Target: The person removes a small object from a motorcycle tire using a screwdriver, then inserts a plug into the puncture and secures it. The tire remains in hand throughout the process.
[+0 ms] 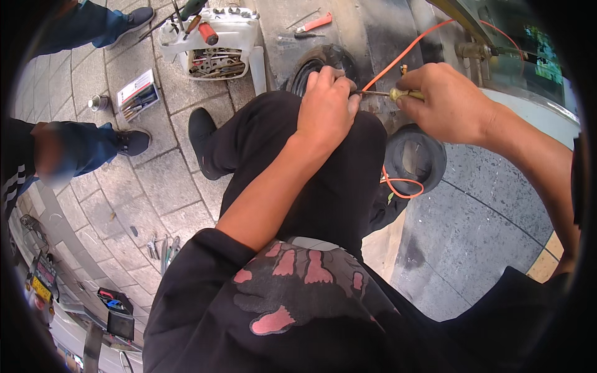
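Note:
My right hand [444, 102] is closed around the yellowish handle of a screwdriver [403, 95]. Its thin shaft points left and reaches the fingertips of my left hand [326, 102]. The left fingers are curled and pressed together over the near rim of a round black part [303, 73], which looks like a small tyre or wheel. What they grip is hidden beneath them. Just beside the shaft's tip, a thin orange hose [398, 55] runs up to the right. A second black tyre-like ring [439, 163] lies on the ground below my right hand.
A white toolbox [255, 34] full of metal tools stands at the upper left. Near it lie a red-handled tool [316, 23], a black screwdriver [306, 35], a tray of small tools [138, 96] and a can [97, 102]. Another person's shoes [134, 142] are at the left.

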Demonstrator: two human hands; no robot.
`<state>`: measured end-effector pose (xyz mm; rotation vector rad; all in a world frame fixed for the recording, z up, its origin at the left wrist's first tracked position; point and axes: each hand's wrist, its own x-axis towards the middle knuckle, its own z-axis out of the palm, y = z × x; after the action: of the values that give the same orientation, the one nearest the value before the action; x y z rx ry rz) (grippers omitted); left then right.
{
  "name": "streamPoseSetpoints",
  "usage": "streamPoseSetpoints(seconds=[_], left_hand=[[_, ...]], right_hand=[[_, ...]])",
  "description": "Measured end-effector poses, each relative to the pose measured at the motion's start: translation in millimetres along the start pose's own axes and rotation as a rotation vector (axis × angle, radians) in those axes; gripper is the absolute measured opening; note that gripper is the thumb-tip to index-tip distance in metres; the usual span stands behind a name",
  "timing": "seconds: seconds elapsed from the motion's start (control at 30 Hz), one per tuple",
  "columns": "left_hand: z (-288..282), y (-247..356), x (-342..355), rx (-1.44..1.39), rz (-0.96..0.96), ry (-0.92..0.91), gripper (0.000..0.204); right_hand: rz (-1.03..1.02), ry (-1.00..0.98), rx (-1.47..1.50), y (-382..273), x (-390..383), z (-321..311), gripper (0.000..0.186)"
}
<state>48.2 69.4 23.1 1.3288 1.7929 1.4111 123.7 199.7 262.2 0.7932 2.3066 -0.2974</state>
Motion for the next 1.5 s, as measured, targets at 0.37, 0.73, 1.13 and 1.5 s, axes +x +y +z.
streamPoseSetpoints(seconds=[0.37,0.73,1.13,1.5], left_hand=[[-12,-5,8,-0.002,-0.035,0.001,0.020],[-8,-1,4,-0.005,-0.048,0.008,0.020],[-15,-4,10,0.014,-0.058,-0.047,0.022],[-13,2,5,-0.009,-0.112,-0.051,0.036]], right_hand=[[-0.338,0.256,-0.554,-13,-7,-15,0.018],[0.035,0.014,0.025,-11,-7,0,0.023],[-0.501,0.223,-0.674,-4,-18,-21,0.024],[-0.421,-0.058,-0.595,-10,2,-27,0.027]])
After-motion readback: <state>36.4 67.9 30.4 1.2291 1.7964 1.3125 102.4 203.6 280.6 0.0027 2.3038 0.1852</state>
